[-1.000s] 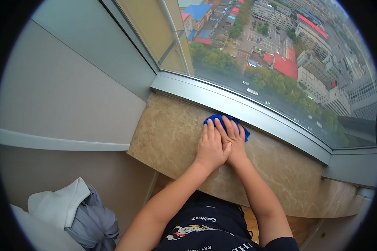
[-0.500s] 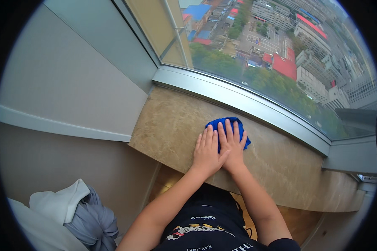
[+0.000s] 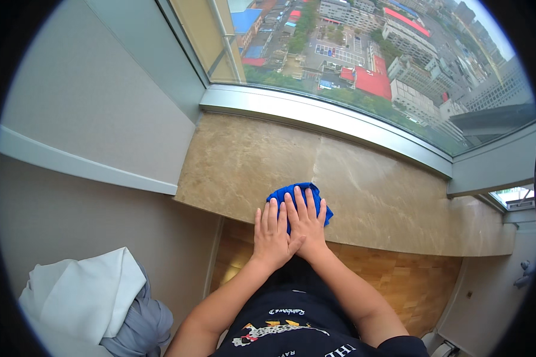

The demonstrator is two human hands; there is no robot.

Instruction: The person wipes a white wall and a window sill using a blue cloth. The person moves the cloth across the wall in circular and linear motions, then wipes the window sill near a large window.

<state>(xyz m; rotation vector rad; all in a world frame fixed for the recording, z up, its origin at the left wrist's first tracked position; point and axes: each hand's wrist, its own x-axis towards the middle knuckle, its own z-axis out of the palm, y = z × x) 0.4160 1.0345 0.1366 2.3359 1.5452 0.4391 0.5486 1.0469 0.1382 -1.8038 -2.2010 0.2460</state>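
— Both hands and the blue cloth [image 3: 298,199] have slid toward the near edge of the stone sill [image 3: 369,190] since a second ago; earlier they were up by the metal window frame [image 3: 315,116].

— How are the hands set now?

— Flat and spread, side by side. The right hand [image 3: 307,223] presses down on the cloth with fingers fanned out, gripping nothing. The left hand [image 3: 272,233] lies just beside it, thumb touching the right one, its palm at the sill's edge and its fingertips near the cloth's left corner.

— And the cloth?

— Bunched on the sill, close to the front edge, mostly under the right hand's fingers.

— What could go wrong?

— My guess: so near the lip, another pull toward the body could drag the cloth off onto the wooden floor [image 3: 399,279]. The weight leans forward too, so a slip on polished stone could drop the hands off the edge.
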